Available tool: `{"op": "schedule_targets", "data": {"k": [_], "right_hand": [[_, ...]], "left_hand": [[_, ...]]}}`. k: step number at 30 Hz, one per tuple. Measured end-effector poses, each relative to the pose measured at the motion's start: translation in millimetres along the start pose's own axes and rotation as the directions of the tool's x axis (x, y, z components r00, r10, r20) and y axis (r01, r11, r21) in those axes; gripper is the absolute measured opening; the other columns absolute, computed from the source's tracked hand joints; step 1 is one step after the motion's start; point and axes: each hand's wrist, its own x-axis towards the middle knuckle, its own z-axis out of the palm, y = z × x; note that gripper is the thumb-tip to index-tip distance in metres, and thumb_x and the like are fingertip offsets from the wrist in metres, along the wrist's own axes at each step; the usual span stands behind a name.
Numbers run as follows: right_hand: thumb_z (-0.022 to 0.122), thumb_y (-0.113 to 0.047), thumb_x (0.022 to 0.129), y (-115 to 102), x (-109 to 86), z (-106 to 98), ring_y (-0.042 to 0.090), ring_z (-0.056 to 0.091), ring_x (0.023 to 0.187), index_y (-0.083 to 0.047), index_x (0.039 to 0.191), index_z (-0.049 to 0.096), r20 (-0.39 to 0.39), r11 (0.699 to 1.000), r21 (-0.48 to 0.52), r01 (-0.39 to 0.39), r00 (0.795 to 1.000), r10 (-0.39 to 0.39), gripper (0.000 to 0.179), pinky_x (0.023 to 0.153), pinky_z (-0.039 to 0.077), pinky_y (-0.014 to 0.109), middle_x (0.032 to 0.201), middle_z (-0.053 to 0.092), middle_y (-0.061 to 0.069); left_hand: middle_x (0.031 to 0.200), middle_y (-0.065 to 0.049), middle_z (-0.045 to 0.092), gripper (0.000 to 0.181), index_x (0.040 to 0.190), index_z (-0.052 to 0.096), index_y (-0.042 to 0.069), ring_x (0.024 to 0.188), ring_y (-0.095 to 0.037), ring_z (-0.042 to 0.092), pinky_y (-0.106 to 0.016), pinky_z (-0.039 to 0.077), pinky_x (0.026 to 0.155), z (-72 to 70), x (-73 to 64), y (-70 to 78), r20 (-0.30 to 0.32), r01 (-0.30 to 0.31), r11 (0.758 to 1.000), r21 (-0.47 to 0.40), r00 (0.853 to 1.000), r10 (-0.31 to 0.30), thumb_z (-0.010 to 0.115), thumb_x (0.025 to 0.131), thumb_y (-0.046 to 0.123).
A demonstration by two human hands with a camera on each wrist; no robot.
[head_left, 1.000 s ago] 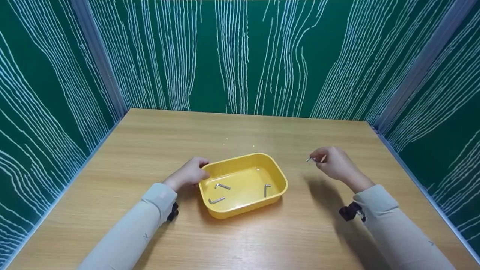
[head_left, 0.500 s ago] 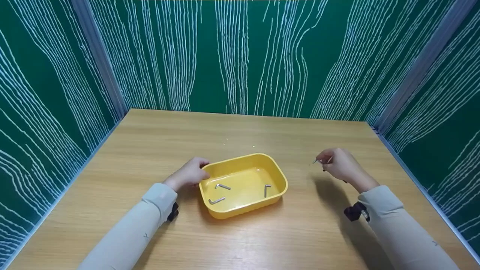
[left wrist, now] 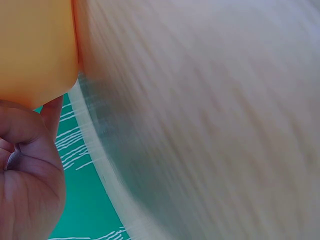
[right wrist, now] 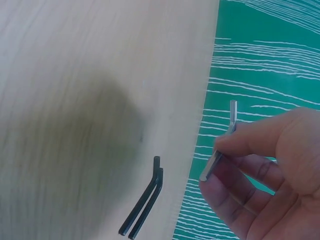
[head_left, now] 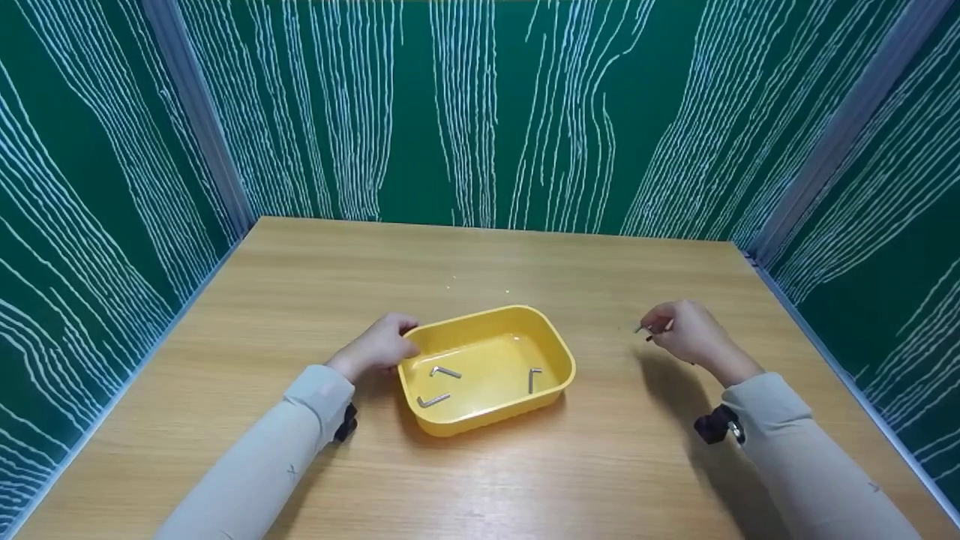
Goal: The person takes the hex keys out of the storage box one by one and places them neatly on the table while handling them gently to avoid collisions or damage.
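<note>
Over the last second the right hand (head_left: 694,334) has drawn a little farther from the yellow bin (head_left: 491,415), while the left hand (head_left: 379,345) and the bin have stayed put. From where I stand, that right hand has its thumb and fingers closed in a pinch on a silver hex key (right wrist: 211,166), its bent end poking out past the thumb; a light hold like that seems to suit so thin a piece. Below the hand, on the table (head_left: 480,262), one dark hex key (right wrist: 137,209) lies beside another dark hex key (right wrist: 146,210), bends facing the same way, both largely screened by the hand when seen from the head.

To the right hand's left, well apart, sits the bin. The left hand grips its end wall, I'd guess to keep it from sliding. Inside, two silver keys lie toward that hand, one farther in (head_left: 447,372) and one closer to the person (head_left: 433,401); a third silver key (head_left: 531,381) rests at the end toward the right hand.

Beyond both hands, white lines run over the green wall (head_left: 412,112). I can read no brand or label anywhere; the sleeve (head_left: 255,457) behind the left hand carries only a small dark mark, not legible as writing.
</note>
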Motion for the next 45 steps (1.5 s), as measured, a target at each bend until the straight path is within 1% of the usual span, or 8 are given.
{"op": "schedule_targets", "data": {"k": [8,12,17,20,23,29,36,45], "right_hand": [[0.067,0.007,0.090,8.4,-2.5,0.1,0.029,0.064,0.090,0.004,0.113,0.078,0.038,0.998,-0.010,-0.067,0.997,0.067,0.025,0.071,0.052,0.030,0.106,0.075,0.022],[0.066,0.007,0.089,13.4,-2.1,2.2,0.029,0.064,0.090,0.004,0.110,0.078,0.035,0.998,-0.017,-0.062,0.997,0.062,0.025,0.073,0.052,0.032,0.103,0.075,0.020],[0.066,0.008,0.087,20.0,-3.2,5.1,0.031,0.068,0.091,0.006,0.109,0.079,0.029,0.999,-0.029,-0.042,0.999,0.043,0.026,0.081,0.059,0.044,0.102,0.077,0.022],[0.066,0.010,0.090,22.7,-4.9,5.5,0.034,0.069,0.098,0.006,0.115,0.079,0.058,0.996,-0.016,-0.088,0.994,0.089,0.028,0.093,0.061,0.056,0.112,0.077,0.025],[0.066,0.012,0.092,25.6,-6.6,5.7,0.036,0.068,0.103,0.005,0.119,0.078,0.092,0.992,-0.014,-0.128,0.987,0.129,0.030,0.100,0.059,0.061,0.117,0.075,0.026],[0.066,0.013,0.092,31.5,-7.1,6.9,0.035,0.066,0.100,0.004,0.116,0.077,0.140,0.986,-0.018,-0.164,0.976,0.165,0.028,0.094,0.060,0.054,0.112,0.072,0.024],[0.064,0.013,0.090,34.6,-5.6,8.6,0.034,0.065,0.099,0.005,0.120,0.076,0.159,0.978,-0.021,-0.208,0.965,0.209,0.032,0.088,0.060,0.045,0.113,0.071,0.024],[0.061,0.012,0.089,36.4,-5.9,11.0,0.032,0.064,0.093,0.006,0.115,0.077,0.130,0.987,-0.041,-0.155,0.979,0.159,0.031,0.076,0.057,0.037,0.112,0.072,0.027]], "left_hand": [[0.084,-0.003,0.060,0.024,0.112,0.069,0.005,0.054,-0.012,0.050,-0.024,0.041,0.046,-0.4,-0.2,-1.4,0.016,0.007,1.000,0.003,1.000,-0.007,0.056,0.092,0.001],[0.085,-0.003,0.060,0.023,0.112,0.070,0.005,0.054,-0.012,0.049,-0.024,0.041,0.047,-0.9,0.1,-1.8,0.016,0.003,1.000,-0.005,1.000,-0.003,0.056,0.093,0.002],[0.081,-0.002,0.059,0.024,0.108,0.070,0.002,0.052,-0.011,0.048,-0.022,0.039,0.045,-0.3,0.9,-3.8,0.020,-0.019,1.000,-0.025,1.000,0.020,0.054,0.089,-0.001],[0.078,-0.002,0.058,0.023,0.105,0.069,0.002,0.051,-0.011,0.047,-0.022,0.038,0.043,0.1,1.4,-4.4,0.018,-0.020,1.000,-0.021,1.000,0.020,0.054,0.088,-0.002],[0.078,-0.002,0.057,0.023,0.105,0.069,0.003,0.051,-0.011,0.047,-0.022,0.038,0.043,0.4,1.8,-3.5,0.012,-0.014,1.000,-0.015,1.000,0.014,0.054,0.088,-0.001],[0.079,-0.002,0.058,0.024,0.108,0.070,0.004,0.052,-0.011,0.048,-0.022,0.039,0.044,-0.3,1.1,-2.3,0.001,-0.004,1.000,-0.006,1.000,0.004,0.056,0.089,0.000],[0.080,-0.002,0.059,0.025,0.110,0.071,0.005,0.053,-0.012,0.048,-0.023,0.039,0.045,-0.8,1.8,-2.7,0.005,-0.005,1.000,0.006,1.000,0.004,0.056,0.090,0.001],[0.078,-0.001,0.058,0.028,0.109,0.072,0.003,0.051,-0.011,0.048,-0.022,0.040,0.044,-0.6,1.4,-2.8,0.008,-0.033,0.999,-0.018,0.999,0.033,0.055,0.088,-0.002]]}}
